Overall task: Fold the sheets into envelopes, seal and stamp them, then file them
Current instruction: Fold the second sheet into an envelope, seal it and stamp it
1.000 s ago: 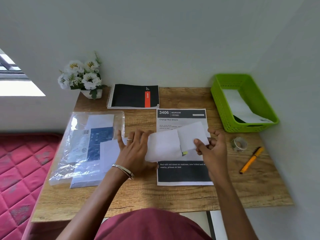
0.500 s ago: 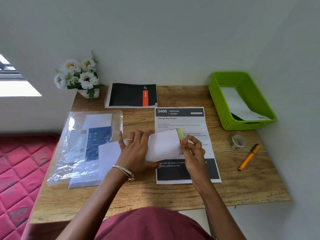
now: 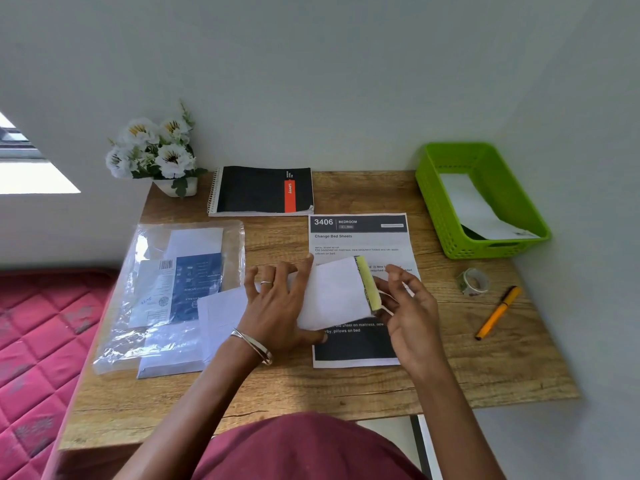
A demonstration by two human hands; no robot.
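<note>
Right hand (image 3: 407,306) shifted right, fingers pinching yellow strip (image 3: 368,283); left hand (image 3: 277,303) flat on envelope (image 3: 332,292).

Single head-worn view, looking forward and down — wooden table (image 3: 485,368) close, wide-angle

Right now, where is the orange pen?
In the head view the orange pen lies on the table's right side, just below the tape roll and nearer the viewer than the green basket.
</note>
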